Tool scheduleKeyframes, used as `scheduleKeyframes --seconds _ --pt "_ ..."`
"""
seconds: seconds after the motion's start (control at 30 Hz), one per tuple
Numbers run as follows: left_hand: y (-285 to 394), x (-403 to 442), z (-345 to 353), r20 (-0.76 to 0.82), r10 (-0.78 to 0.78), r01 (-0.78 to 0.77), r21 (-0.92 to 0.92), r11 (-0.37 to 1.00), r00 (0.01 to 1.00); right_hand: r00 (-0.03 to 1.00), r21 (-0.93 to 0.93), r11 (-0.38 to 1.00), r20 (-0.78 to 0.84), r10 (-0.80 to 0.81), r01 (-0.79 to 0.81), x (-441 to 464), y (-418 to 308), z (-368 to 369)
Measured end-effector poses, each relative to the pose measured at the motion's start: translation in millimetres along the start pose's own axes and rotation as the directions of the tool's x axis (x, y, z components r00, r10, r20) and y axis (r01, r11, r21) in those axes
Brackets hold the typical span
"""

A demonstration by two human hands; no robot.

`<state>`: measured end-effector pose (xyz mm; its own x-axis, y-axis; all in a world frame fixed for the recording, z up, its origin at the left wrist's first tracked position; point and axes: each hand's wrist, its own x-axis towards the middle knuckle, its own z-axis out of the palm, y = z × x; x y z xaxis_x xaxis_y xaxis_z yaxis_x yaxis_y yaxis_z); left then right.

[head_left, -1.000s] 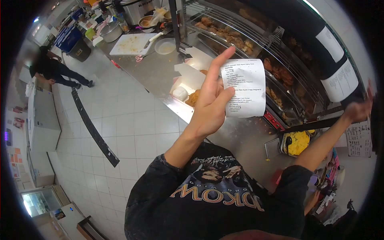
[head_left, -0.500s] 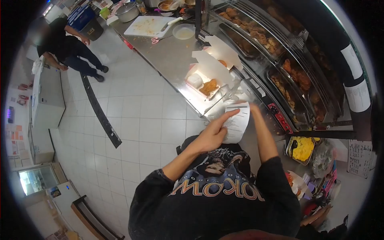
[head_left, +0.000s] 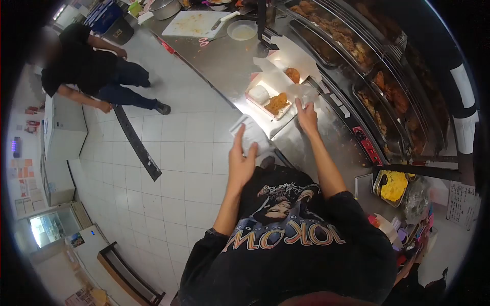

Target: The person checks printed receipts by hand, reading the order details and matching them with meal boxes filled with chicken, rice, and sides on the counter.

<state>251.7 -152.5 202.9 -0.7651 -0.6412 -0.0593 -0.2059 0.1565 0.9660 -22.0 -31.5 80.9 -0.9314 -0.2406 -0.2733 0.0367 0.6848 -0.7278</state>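
Observation:
My left hand (head_left: 241, 162) is closed on a printed paper receipt (head_left: 242, 124), held over the floor beside the counter edge. Crumpled whitish material below the paper is too blurred to name. My right hand (head_left: 308, 118) reaches over the counter with thumb and forefinger apart. Its fingertips are next to a translucent, whitish piece of material (head_left: 306, 93); whether they touch it I cannot tell. To their left stands an open carton with white rice (head_left: 259, 94) and fried chicken (head_left: 276, 103). Behind it, a second open carton (head_left: 301, 58) contains a round brown piece (head_left: 292, 75).
A lit display case with trays of fried food (head_left: 337, 38) runs along the right. On the steel counter (head_left: 214, 66) are a cutting board (head_left: 191, 24), red-handled scissors (head_left: 203, 42) and a bowl (head_left: 242, 30). A co-worker (head_left: 97, 71) walks at the left, near a black floor strip (head_left: 137, 145).
My hands have parted: the left has moved left with the receipt, while the right has gone forward toward the cartons. The plastic by the near carton has left its spot. The co-worker has come closer.

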Motion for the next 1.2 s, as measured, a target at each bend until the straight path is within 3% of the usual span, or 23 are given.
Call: scheduleKeyframes --seconds 0.07,0.2,0.3,0.33,0.4,0.5,0.53,0.63,0.7,0.77,0.97,1.1,1.17,1.2 --pt "-35.0 19.5 -5.9 -0.153 0.129 -0.133 -0.017 0.991 0.98 0.991 0.337 0.938 -0.065 0.113 -0.085 -13.4 -7.1 20.0" --pt "-43.0 51.3 -20.1 -0.218 0.021 -0.005 0.076 0.997 0.976 0.984 0.481 0.861 0.01 0.179 -0.162 1.4 -6.8 41.7" --pt "-90.0 106.0 -18.0 -0.313 0.322 -0.178 0.412 0.893 0.893 0.995 0.458 0.888 -0.062 0.078 -0.041 10.0 13.4 56.1" --pt "-90.1 125.0 -16.6 -0.322 0.328 -0.177 0.419 0.891 0.888 0.984 0.417 0.901 -0.073 0.162 -0.118 10.3 17.2 59.8" --pt "-88.9 164.4 -11.0 -0.342 0.339 -0.176 0.428 0.886 0.876 0.986 0.371 0.928 -0.142 0.092 -0.033 -4.1 22.0 53.5" --pt "-99.2 201.3 7.3 -0.12 0.219 -0.146 0.437 0.887 0.968 0.972 0.368 0.93 -0.214 0.094 -0.009 -22.1 60.5 47.0" --pt "-110.9 205.9 21.1 -0.025 0.321 -0.274 0.464 0.843 0.947 0.968 0.391 0.92 -0.213 0.129 -0.037 -34.5 71.6 39.5" --pt "-107.4 189.4 63.0 0.244 0.205 -0.287 0.374 0.882 0.948 0.947 0.395 0.916 -0.316 0.063 0.071 -58.1 137.6 24.9" --pt "-103.0 174.2 86.3 0.237 0.054 -0.138 0.354 0.925 0.97 0.958 0.401 0.913 -0.285 0.044 0.077 -75.4 160.7 9.6" --pt "-104.1 162.5 102.4 0.297 0.055 -0.155 0.325 0.933 0.953 0.982 0.439 0.896 -0.188 0.025 0.061 -92.8 152.8 -20.4" --pt "-94.4 130.7 124.5 0.291 0.108 -0.229 0.422 0.877 0.951 0.978 0.565 0.825 -0.169 0.125 -0.008 -106.5 156.7 -30.6" --pt "-82.0 117.2 122.1 0.165 0.172 -0.224 0.385 0.895 0.971 0.981 0.48 0.877 -0.175 0.085 0.01 -97.8 173.5 -22.4" --pt "-85.6 111.0 120.0 0.198 0.117 -0.192 0.423 0.885 0.973 0.984 0.464 0.886 -0.146 0.105 -0.026 -102.7 160.1 -29.6" --pt "-93.0 108.5 119.4 0.232 0.098 -0.195 0.446 0.874 0.968 0.984 0.476 0.875 -0.18 0.003 0.085 -104.6 159.2 -29.8"
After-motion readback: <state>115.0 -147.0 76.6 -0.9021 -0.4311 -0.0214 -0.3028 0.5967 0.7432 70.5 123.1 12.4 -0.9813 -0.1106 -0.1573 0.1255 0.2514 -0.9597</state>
